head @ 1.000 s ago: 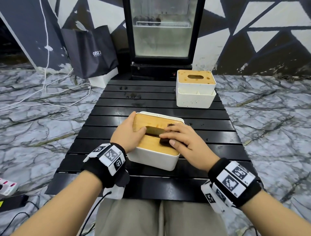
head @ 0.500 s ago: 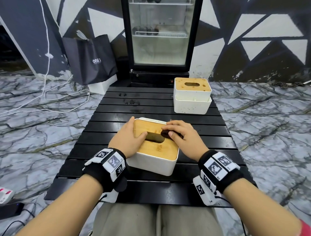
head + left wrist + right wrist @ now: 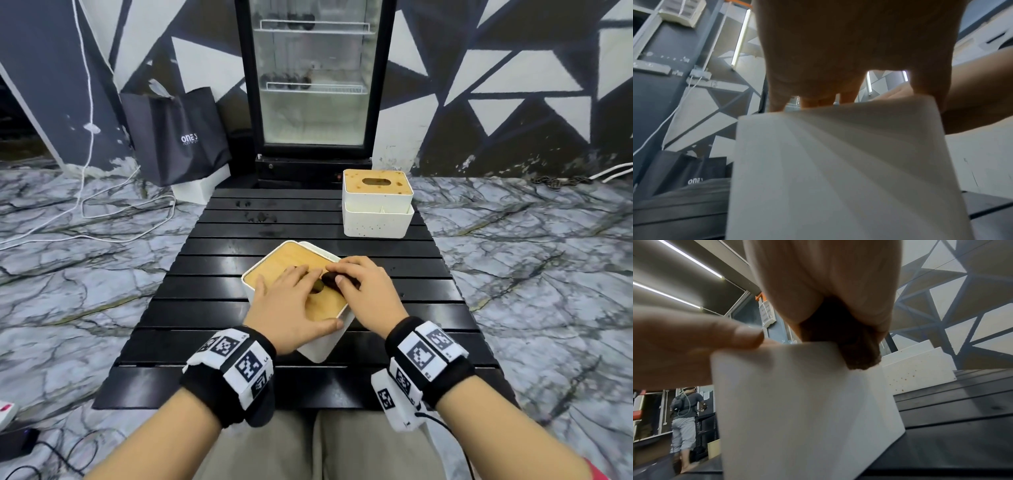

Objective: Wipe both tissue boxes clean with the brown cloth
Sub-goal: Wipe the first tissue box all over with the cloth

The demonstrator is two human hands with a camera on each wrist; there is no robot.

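Observation:
The near tissue box [image 3: 325,346], white with a bamboo lid, sits cornerwise on the black slatted table [image 3: 205,308]. My left hand [image 3: 298,301] lies flat on its lid, fingers by the slot and thumb along the near edge. My right hand [image 3: 342,274] grips the bunched brown cloth [image 3: 332,279] at the lid's right edge. The right wrist view shows the brown cloth [image 3: 855,345] hanging over the near tissue box's white wall [image 3: 797,402]. In the left wrist view, my left hand [image 3: 838,97] reaches over the near tissue box [image 3: 838,162]. The far tissue box [image 3: 376,202], speckled with brown spots, stands at the back right.
Dark smudges [image 3: 260,216] mark the table's far slats. A glass-door fridge [image 3: 313,85] stands behind the table, with a black bag [image 3: 178,137] to its left. White cables trail over the marble floor. A person [image 3: 686,410] walks in the background.
The near box has turned from nearly square-on to cornerwise. My left hand has shifted from the box's left side onto the lid. My right hand and cloth stay at the right edge.

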